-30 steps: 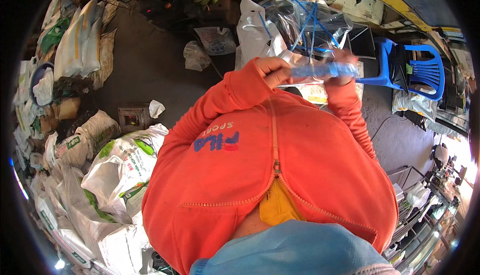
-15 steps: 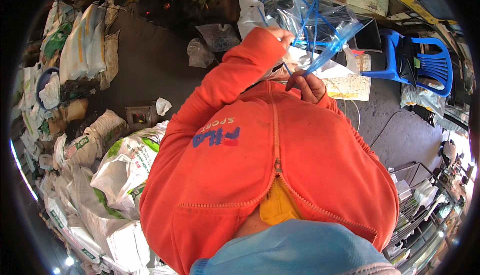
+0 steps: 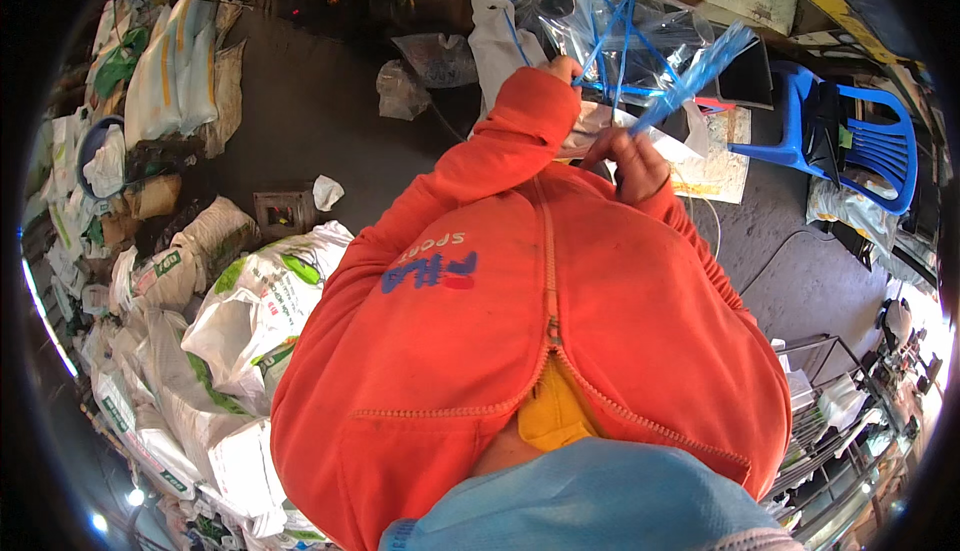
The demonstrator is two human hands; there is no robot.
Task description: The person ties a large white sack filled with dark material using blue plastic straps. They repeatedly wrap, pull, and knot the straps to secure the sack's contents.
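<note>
right hand [image 3: 632, 163] fingers curled tight, pinching a twisted blue plastic strip [image 3: 695, 76] | left hand [image 3: 562, 71] mostly behind orange sleeve [image 3: 500, 151], we cannot tell its grip | clear plastic bag bundle [image 3: 600, 31] tied with blue string, held up before the chest | we judge it light, soft, slippery; grip at the ties | blue plastic chair [image 3: 860, 141] beyond

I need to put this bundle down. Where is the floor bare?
Bare dark floor lies between the stacked white sacks and the clear plastic bag, and right of the orange sleeve, below the blue chair. The left side is crowded.
</note>
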